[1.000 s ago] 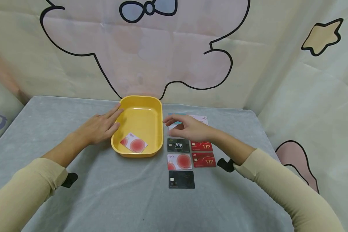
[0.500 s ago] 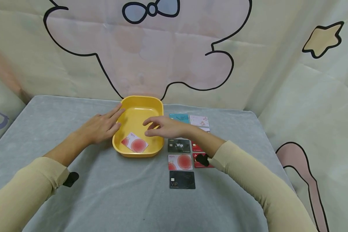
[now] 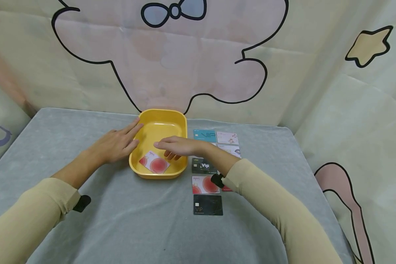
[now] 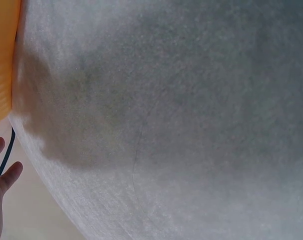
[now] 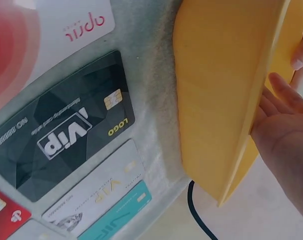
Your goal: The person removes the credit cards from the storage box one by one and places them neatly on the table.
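A yellow tray (image 3: 160, 129) stands near the back of the table, holding a white card with a red circle (image 3: 154, 162). My left hand (image 3: 117, 143) rests straight fingers on the tray's left rim; in the left wrist view, only a few fingertips (image 4: 10, 176) show. Reaching in from the right, my right hand (image 3: 179, 146) is over the tray, its forefinger extended and the lower fingers bent down near the card. Nothing shows between its fingers. In the right wrist view, the hand (image 5: 284, 115) passes over the tray's near wall (image 5: 216, 90).
Cards lie in two columns right of the tray: a teal VIP card (image 3: 204, 135), a black Vip card (image 3: 201, 165), a red-circle card (image 3: 202, 184), a dark VIP card (image 3: 208, 205) and others. Red cards (image 5: 6, 212) are mostly under the right forearm. A curtain (image 3: 198, 66) hangs behind.
My right hand has moved left from above the cards to over the tray, and its fingers have tipped downward. The left hand stays on the rim.
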{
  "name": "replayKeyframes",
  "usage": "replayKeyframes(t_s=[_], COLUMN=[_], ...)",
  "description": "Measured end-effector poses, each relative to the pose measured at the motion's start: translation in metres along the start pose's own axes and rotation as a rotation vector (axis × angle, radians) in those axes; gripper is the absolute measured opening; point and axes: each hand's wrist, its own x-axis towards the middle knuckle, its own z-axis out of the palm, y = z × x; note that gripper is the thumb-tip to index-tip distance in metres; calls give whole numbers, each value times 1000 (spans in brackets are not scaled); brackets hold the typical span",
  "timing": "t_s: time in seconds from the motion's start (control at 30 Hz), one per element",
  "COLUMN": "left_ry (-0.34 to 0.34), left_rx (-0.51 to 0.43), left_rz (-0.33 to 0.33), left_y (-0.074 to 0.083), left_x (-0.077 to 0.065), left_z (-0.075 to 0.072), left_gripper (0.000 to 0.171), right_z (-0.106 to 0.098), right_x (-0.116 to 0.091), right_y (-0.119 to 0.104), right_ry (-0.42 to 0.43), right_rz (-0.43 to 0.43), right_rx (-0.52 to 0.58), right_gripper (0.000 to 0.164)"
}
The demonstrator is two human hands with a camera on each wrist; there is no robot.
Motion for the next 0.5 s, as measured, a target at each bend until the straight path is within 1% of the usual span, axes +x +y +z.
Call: replayKeyframes(t_s=[0.23,0.37,0.5], left_ry=[-4,-2,-2], left_rx=[0,-1,-4], left_rz=[-6,-4,-4], left_y=[2,2,2], left_x=[0,0,-1], left_z=[0,0,0], left_gripper=[64,63,64], right_z=[4,6,8], right_x=[12,15,18], right_y=[0,-1,-1], right_ry=[-20,-13,-8], right_rz=[31,54,53], right_rx=[-27,-29,-26], right_gripper=[57,54,53])
